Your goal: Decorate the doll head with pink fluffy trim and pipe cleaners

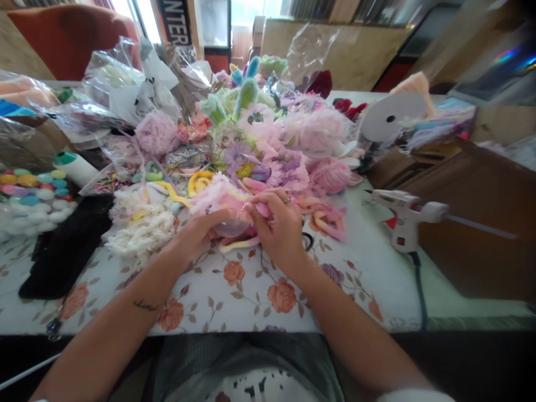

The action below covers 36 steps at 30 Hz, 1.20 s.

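We see left hand (205, 229) and right hand (280, 223) pinching pink fluffy piece (218, 192), seemingly part-made; remainder unclear; glue gun (404, 220) unheld, three o'clock.

Nr the front edge of the tbl (196, 312), L hand (203, 231) holds a pink fluffy thing (218, 194) & R hand (278, 220) pinches a tiny white bit (247, 206) by it, too small to tell what. Cream yarn (136, 234) lies just L of them. Toward the front L corner: a flat black thing (69, 251), w/ lots of round balls (39, 192) beside it. On the R side, a white glue gun (404, 218) is next to brown cardboard (481, 223). Toward the back edge: a bunny-eared doll (228, 137), a fuzzy pink ball (157, 133) & a white spool (387, 118).
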{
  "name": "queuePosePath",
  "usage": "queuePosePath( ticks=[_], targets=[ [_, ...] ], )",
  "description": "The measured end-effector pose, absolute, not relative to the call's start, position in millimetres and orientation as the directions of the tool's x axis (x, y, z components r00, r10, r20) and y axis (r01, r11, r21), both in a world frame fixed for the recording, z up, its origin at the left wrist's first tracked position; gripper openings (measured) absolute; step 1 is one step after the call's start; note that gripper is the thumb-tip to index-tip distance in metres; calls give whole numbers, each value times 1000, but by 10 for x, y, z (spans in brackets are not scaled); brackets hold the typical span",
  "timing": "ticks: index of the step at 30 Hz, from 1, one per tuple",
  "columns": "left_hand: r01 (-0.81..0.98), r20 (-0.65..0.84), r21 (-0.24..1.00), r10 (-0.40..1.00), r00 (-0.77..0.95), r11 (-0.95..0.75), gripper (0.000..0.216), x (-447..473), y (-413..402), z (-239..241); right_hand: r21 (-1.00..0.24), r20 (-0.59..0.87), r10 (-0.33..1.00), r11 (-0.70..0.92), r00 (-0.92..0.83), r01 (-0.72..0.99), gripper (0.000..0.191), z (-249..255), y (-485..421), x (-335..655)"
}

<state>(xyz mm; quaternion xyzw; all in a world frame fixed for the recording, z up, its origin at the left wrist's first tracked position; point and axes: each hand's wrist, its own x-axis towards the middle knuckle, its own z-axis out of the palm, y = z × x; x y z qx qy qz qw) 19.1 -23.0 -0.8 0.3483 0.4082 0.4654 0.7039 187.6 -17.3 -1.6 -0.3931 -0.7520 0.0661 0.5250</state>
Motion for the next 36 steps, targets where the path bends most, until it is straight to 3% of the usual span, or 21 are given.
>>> queuePosePath(
  ticks=[4,11,14,17,19,21,24,36],
  targets=[
    [-415,-302,815,907,293,405,17,160,-237,-10,-662,645,761,599,-65,451,8,17,-135,1902],
    [-497,-338,735,885,319,460,19,148,-246,13,-824,475,880,441,11,357,30,-4,-87,1934],
    [-529,-333,726,898,288,439,18,156,-234,16,-758,582,809,502,84,417,35,-4,-116,1914],
    [-556,-330,731,918,220,396,19,167,-221,14,-574,761,639,586,108,572,17,6,-172,1890],
    [-564,-311,736,927,209,375,19,172,-216,12,-474,817,575,645,27,599,5,-1,-205,1874],
    [-562,-284,743,931,228,364,18,174,-215,13,-417,824,559,703,-86,577,6,-22,-222,1859],
    [-541,-257,756,927,272,368,17,172,-219,18,-398,810,563,732,-163,553,11,-56,-222,1843],
    [-515,-226,792,941,250,327,11,192,-246,-16,-463,767,617,723,-177,512,8,-50,-204,1828]
  ],
)
